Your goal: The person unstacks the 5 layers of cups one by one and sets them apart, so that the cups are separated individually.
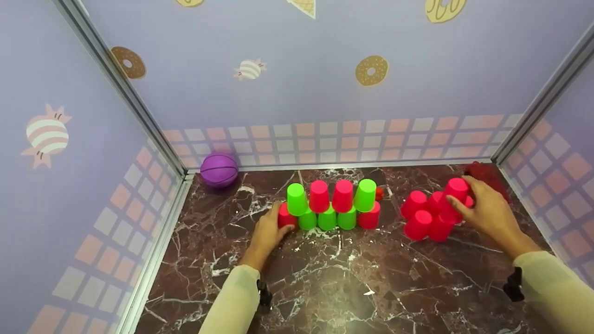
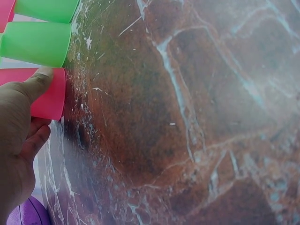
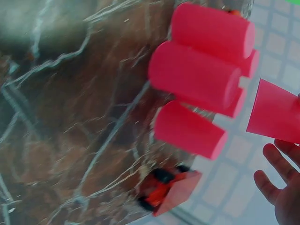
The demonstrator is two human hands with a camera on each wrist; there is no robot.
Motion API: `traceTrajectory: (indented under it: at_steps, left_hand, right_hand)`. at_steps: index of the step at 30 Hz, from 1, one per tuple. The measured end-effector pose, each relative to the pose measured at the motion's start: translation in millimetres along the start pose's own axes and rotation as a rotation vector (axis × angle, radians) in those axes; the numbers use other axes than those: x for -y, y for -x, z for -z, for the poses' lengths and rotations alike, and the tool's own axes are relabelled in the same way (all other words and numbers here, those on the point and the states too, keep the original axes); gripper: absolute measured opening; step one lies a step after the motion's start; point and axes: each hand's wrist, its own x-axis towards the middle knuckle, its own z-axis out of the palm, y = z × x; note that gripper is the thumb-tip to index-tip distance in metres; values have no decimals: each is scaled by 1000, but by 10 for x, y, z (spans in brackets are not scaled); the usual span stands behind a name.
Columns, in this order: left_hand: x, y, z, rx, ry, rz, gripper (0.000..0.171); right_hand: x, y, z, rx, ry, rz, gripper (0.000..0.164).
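Observation:
Inverted plastic cups stand in two tiers in the middle of the head view: a bottom row of green cups [image 1: 327,218] with a red cup at each end, and an upper row with two red cups [image 1: 319,196] between green ones. My left hand [image 1: 265,232] holds the bottom row's left-end red cup [image 2: 50,96], thumb on its near side and fingers round the far side. On the right, my right hand [image 1: 492,213] grips a red cup [image 3: 274,112], raised above a cluster of inverted red cups [image 1: 420,225]. In the right wrist view that hand is partly cut off.
A purple ball [image 1: 219,170] sits in the back left corner. An orange toy vehicle with black wheels [image 3: 171,190] lies beyond the red cups. Some small orange-red thing [image 1: 380,193] is partly hidden behind the tiers. Patterned walls [image 1: 306,93] enclose the marbled surface [image 1: 343,287].

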Motion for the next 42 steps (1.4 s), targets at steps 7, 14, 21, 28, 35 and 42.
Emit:
traceTrajectory:
  at_steps: [7, 14, 21, 28, 35, 42]
  left_hand:
    - [-9, 7, 0, 13, 4, 32, 75]
    - [-14, 28, -1, 8, 17, 26, 75]
    - [-7, 17, 2, -3, 11, 15, 74]
    - [15, -12, -27, 5, -7, 20, 74]
    - [4, -3, -44, 0, -4, 18, 75]
    - [-26, -7, -16, 33, -2, 62, 74]
  right_hand:
    - [-214, 159, 14, -23, 23, -11, 72]
    - [-357, 275, 9, -41, 7, -45, 69]
    - [-486, 411, -90, -30, -1, -75, 69]
    - [-579, 567, -359, -12, -24, -97, 64]
    - [-573, 630, -492, -1, -46, -148, 64]
    - [-587, 653, -511, 34, -46, -173, 66]
